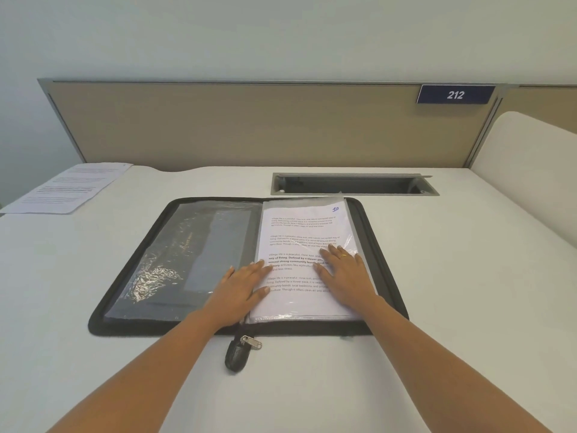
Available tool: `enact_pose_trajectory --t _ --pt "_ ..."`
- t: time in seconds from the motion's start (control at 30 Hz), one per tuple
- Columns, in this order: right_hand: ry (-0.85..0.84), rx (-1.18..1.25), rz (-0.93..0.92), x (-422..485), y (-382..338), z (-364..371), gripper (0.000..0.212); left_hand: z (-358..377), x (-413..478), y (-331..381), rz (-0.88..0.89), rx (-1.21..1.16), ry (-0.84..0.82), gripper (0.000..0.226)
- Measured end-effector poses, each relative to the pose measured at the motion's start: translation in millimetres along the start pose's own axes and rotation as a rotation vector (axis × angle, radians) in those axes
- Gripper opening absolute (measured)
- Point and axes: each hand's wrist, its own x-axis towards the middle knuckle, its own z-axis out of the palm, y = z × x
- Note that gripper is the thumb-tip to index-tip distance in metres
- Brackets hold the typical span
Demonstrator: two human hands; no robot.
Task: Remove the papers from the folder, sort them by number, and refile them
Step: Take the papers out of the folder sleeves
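Note:
A black zip folder [125, 282] lies open on the white desk. Its left side shows a clear plastic sleeve [175, 260] over grey lining. On the right side sits a stack of printed papers in plastic sleeves [299, 229], the top sheet marked "10" in blue at its upper right corner. My left hand [240, 289] lies flat with straight fingers on the stack's left edge near the spine. My right hand [343, 273], a ring on one finger, presses flat on the top sheet's right half. Neither hand grips anything.
A loose printed sheet [68, 189] lies at the desk's far left corner. A grey cable tray slot [352, 184] is recessed behind the folder. A beige partition [249, 126] with a blue "212" sign [455, 94] closes the back. The zip pull tab [240, 351] hangs off the folder's front edge.

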Motion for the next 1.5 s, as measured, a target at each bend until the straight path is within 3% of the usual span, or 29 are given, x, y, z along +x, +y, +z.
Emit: enact_pose_trajectory --t 0.23,0.37,0.57,0.8,0.93,1.07,1.3,1.5 --pt "0.123 -0.061 -0.063 -11 3 -3 0.062 -11 -6 -6 0.077 -0.048 0.002 0.108" --pt "0.235 -0.174 -0.094 -10 1 -14 0.047 -22 -7 4 0.075 -0.066 0.018 0.063" --pt "0.203 -0.193 -0.052 14 -1 -32 0.049 -25 17 7 0.000 -0.083 0.102 0.030" --pt "0.138 -0.231 -0.050 60 2 -51 0.042 -29 63 14 -0.021 -0.105 0.201 0.023" --pt "0.022 -0.189 -0.032 93 0 -56 0.025 -23 91 13 -0.052 -0.103 0.173 0.040" --pt "-0.066 -0.142 -0.024 118 1 -56 0.035 -22 116 7 -0.133 -0.101 0.133 0.056" --pt "-0.139 -0.074 -0.052 154 3 -46 0.047 -14 143 -9 -0.177 -0.068 0.108 0.058" --pt "-0.154 0.066 -0.081 178 -10 -40 0.044 -6 142 -13 -0.159 -0.143 0.273 0.051"
